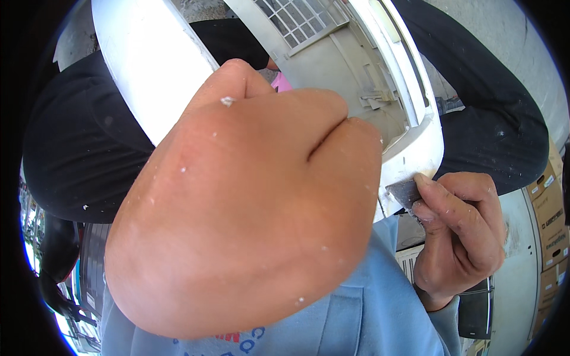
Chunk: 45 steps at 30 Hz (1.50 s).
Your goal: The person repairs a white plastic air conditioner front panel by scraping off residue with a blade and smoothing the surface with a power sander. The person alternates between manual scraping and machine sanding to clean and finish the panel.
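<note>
A large bent hand, my left hand (243, 196), fills the middle of the view close up. Its back and knuckles face upward, with small white flecks on the skin. The fingers curl down out of sight, and what they hold is hidden. Behind it lies a white plastic housing (409, 157) with a pale inner side and a slotted grille (306, 21). At the lower right, my right hand (460, 225) pinches a small dark grey flat blade (404, 193) between thumb and fingers. The blade's edge touches the near right corner of the housing.
A smooth white panel (142, 59) rises at the upper left. My legs in black trousers (493, 127) spread on both sides. Stacked cardboard boxes (549, 219) stand at the far right. A bit of pink (281, 82) shows behind the left hand.
</note>
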Available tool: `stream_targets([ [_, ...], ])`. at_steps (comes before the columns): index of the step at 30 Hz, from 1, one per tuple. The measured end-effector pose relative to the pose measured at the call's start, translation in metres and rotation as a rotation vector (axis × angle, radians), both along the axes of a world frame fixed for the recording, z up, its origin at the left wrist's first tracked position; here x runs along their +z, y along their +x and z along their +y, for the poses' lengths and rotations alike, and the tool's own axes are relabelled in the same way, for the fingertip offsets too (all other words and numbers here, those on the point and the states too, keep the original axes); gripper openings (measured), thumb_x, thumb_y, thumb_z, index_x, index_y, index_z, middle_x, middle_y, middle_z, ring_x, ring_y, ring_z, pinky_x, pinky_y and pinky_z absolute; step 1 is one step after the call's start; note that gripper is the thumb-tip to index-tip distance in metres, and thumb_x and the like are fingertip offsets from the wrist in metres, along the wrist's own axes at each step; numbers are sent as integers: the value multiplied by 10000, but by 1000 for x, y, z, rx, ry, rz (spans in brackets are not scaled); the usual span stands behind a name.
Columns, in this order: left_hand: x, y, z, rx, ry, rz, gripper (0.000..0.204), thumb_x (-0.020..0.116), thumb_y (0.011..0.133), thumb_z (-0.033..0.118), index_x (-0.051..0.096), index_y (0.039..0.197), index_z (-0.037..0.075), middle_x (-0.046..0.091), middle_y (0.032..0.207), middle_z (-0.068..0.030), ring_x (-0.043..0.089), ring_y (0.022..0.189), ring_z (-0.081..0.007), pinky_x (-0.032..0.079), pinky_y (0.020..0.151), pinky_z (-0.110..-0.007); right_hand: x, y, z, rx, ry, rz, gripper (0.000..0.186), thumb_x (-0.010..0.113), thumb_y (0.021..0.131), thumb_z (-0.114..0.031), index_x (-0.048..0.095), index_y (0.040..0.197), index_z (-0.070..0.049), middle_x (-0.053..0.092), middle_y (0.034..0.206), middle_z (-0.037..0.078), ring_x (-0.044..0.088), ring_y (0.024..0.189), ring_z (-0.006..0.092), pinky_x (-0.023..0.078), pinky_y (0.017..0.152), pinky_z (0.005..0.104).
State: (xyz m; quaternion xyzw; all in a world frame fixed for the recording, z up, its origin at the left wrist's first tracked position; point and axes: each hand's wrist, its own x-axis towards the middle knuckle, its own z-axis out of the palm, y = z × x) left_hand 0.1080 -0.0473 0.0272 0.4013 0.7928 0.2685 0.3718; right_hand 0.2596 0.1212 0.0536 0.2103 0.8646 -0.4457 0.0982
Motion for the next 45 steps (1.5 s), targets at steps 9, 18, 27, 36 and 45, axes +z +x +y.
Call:
stream_targets([
  [9, 16, -9, -15, -13, 14, 0, 129, 778, 782, 51, 739, 902, 24, 693, 819, -100, 632, 670, -262, 471, 655, -333, 15, -10, -12, -30, -38, -20, 255, 787, 728, 75, 794, 978, 25, 670, 832, 125, 614, 762, 179, 441, 635, 253],
  [18, -5, -7, 3, -81, 51, -90, 116, 755, 879, 108, 729, 936, 11, 678, 794, -107, 620, 680, -252, 452, 714, -352, -2, 8, 11, -41, -53, -2, 160, 762, 836, 22, 780, 994, 30, 679, 911, 118, 606, 802, 165, 424, 645, 255],
  [27, 5, 7, 7, -116, 6, 27, 329, 817, 832, 323, 729, 958, 32, 614, 841, -94, 504, 681, -232, 387, 723, -374, -5, 39, 35, -414, 168, 108, 257, 607, 1050, -149, 660, 1181, 65, 661, 1011, 124, 554, 850, 95, 475, 738, 230],
  [36, 3, 9, 9, -107, -9, 15, 177, 782, 841, 170, 718, 926, 28, 610, 807, -94, 511, 676, -238, 382, 702, -383, -17, 40, 20, -181, -162, 121, 192, 448, 1091, -118, 430, 1216, 26, 624, 924, 194, 553, 556, 97, 464, 502, 182],
  [45, 0, 11, 7, -113, -16, 84, 76, 734, 868, 92, 713, 878, 20, 671, 831, -115, 556, 630, -231, 427, 706, -369, -12, 28, 14, -16, 47, -19, 150, 675, 963, -98, 685, 1025, 39, 676, 840, 137, 628, 645, 192, 482, 589, 289],
])
